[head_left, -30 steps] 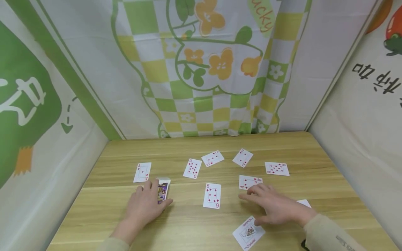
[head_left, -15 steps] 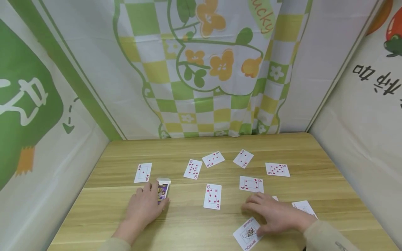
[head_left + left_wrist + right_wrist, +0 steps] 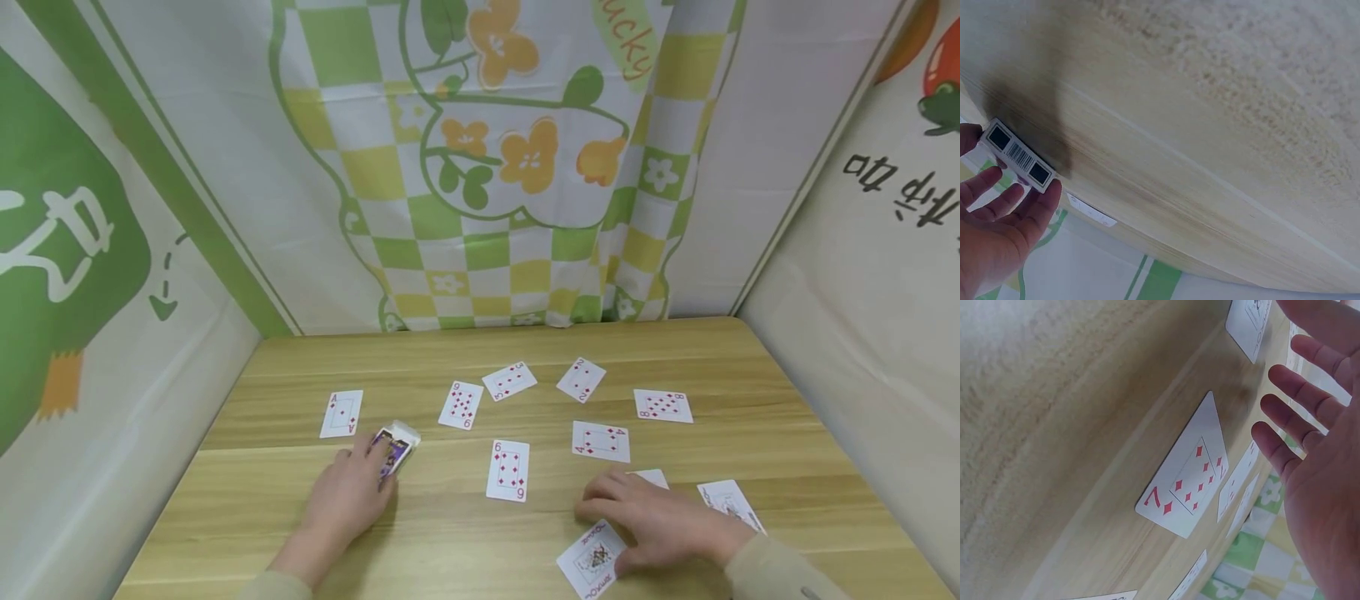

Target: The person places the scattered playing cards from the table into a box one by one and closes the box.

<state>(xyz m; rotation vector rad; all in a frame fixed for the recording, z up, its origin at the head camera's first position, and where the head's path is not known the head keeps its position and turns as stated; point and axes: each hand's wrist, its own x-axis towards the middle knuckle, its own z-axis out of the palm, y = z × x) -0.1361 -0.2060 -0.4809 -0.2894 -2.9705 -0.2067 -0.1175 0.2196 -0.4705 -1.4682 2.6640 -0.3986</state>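
Observation:
My left hand (image 3: 341, 500) grips a purple-and-white playing card box (image 3: 396, 448), whose flap end points away from me. In the left wrist view the box's barcode end (image 3: 1020, 155) is lifted off the wood between thumb and fingers. Over on the right, my right hand (image 3: 660, 517) hovers with loosely spread fingers, holding nothing. Its thumb is beside a joker card (image 3: 588, 562); whether they touch I cannot tell. Beneath that hand lies a seven of diamonds (image 3: 1188, 478), partly hidden in the head view. Another joker (image 3: 731, 504) lies near my right wrist.
Face-up diamonds lie scattered on the wooden table (image 3: 300, 367): an ace (image 3: 341, 414) at left, a six (image 3: 507, 471) between the hands, a four (image 3: 602, 441), an eight (image 3: 663, 406), and several more behind. A patterned cloth (image 3: 480, 250) hangs beyond the far edge.
The right hand has drawn back towards me, off the four, uncovering the right-hand joker. The left hand has turned the card box clockwise, its flap end now further right.

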